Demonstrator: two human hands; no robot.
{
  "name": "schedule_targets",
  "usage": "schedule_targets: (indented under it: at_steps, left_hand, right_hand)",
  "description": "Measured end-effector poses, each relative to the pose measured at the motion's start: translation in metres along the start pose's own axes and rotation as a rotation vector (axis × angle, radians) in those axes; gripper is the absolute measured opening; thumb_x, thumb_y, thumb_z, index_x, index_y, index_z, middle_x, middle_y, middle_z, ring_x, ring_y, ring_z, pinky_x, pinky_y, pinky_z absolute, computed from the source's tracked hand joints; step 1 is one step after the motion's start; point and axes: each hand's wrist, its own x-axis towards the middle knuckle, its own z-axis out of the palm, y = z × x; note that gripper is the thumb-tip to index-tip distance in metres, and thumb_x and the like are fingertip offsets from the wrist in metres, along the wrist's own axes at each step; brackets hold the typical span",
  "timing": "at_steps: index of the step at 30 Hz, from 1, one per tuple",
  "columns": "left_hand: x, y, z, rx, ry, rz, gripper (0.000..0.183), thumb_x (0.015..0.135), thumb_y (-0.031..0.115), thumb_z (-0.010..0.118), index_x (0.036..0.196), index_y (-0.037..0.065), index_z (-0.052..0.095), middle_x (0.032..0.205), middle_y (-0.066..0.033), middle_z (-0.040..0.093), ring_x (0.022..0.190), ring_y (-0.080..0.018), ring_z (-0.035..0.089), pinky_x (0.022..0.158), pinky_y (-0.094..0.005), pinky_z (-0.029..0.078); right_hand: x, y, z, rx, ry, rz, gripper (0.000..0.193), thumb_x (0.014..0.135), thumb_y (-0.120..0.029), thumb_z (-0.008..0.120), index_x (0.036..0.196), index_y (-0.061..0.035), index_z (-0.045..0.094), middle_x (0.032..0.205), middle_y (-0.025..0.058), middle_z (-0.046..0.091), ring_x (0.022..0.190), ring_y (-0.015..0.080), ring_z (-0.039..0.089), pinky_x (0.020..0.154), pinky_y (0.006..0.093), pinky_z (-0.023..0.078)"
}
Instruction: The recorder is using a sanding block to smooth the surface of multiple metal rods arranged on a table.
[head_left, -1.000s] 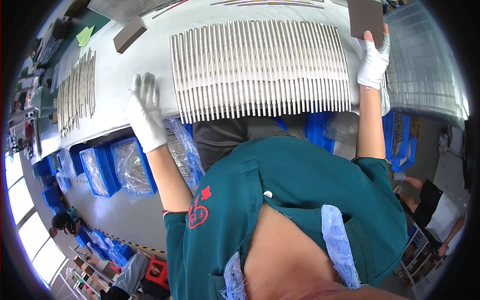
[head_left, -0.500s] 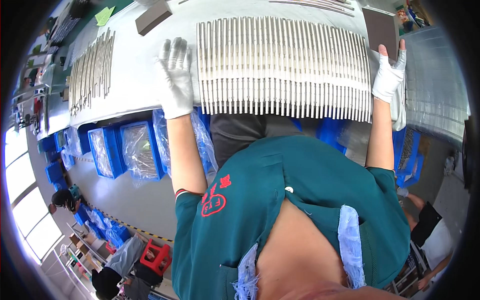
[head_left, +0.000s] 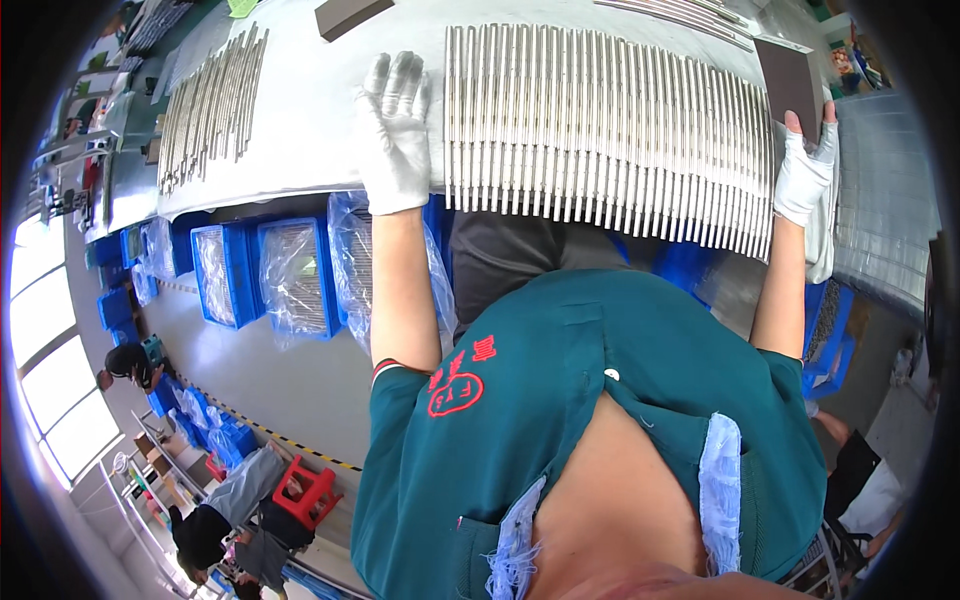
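Note:
A long row of thin metal rods point(head_left: 600, 140) lies side by side on the white-covered table, with the near ends at the table's front edge. At the row's left end my left hand point(head_left: 395, 140), in a white glove, lies flat with its fingers stretched out and holds nothing. My right hand point(head_left: 805, 175), in a white glove with bare fingertips, is against the row's right end. Its visible fingers are apart, and nothing shows in its grasp. Just beyond those fingertips is a dark brown block point(head_left: 790, 80).
Loose rods point(head_left: 215, 105) lie at the table's left, and more rods point(head_left: 680, 15) at the far edge. Another brown block point(head_left: 350, 14) is at the back. Blue bins point(head_left: 297, 270) with plastic-wrapped rods stand below the front edge. A red stool point(head_left: 308, 492) is behind me.
The whole view has shifted, so the table and both hands appear farther right. Against the row of rods, neither hand has visibly moved.

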Motion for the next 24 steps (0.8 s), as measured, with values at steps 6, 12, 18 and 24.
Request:
schedule_targets:
  at_steps: [6, 12, 18, 24]
  left_hand:
    - [0.000, -0.001, -0.005, -0.039, -0.014, -0.016, 0.058, 0.099, 0.042, 0.039, 0.138, 0.000, 0.033, 0.137, -0.0202, 0.041, 0.131, -0.0298, 0.037, 0.114, -0.0449, 0.027]
    - [0.000, -0.002, -0.005, -0.066, -0.021, -0.006, 0.057, 0.099, 0.040, 0.041, 0.138, -0.001, 0.033, 0.137, -0.0205, 0.041, 0.131, -0.0298, 0.037, 0.113, -0.0449, 0.027]
    - [-0.001, -0.001, -0.003, -0.053, -0.002, -0.009, 0.058, 0.099, 0.040, 0.040, 0.138, -0.001, 0.032, 0.137, -0.0210, 0.040, 0.132, -0.0299, 0.037, 0.113, -0.0444, 0.027]
    - [-0.001, 0.000, 0.001, -0.025, 0.009, -0.005, 0.058, 0.099, 0.041, 0.038, 0.138, -0.002, 0.031, 0.137, -0.0209, 0.040, 0.131, -0.0298, 0.037, 0.113, -0.0439, 0.027]
  right_hand:
    - [0.000, 0.003, 0.000, 0.080, 0.002, 0.052, 0.057, 0.084, -0.004, 0.068, 0.137, -0.0081, 0.045, 0.137, 0.0112, 0.048, 0.117, 0.0176, 0.051, 0.100, 0.0303, 0.041]
    - [0.002, 0.006, -0.002, 0.023, 0.006, 0.019, 0.056, 0.085, -0.005, 0.068, 0.136, -0.0070, 0.045, 0.139, 0.0114, 0.045, 0.125, 0.0190, 0.045, 0.104, 0.0319, 0.038]
    - [0.003, 0.010, -0.003, -0.043, -0.030, -0.076, 0.061, 0.086, -0.009, 0.067, 0.140, -0.0101, 0.038, 0.124, 0.0147, 0.055, 0.106, 0.0188, 0.055, 0.091, 0.0315, 0.047]
    - [0.001, -0.002, 0.001, -0.031, -0.006, -0.004, 0.060, 0.087, -0.011, 0.067, 0.140, -0.0066, 0.039, 0.124, 0.0144, 0.055, 0.108, 0.0186, 0.055, 0.094, 0.0296, 0.043]
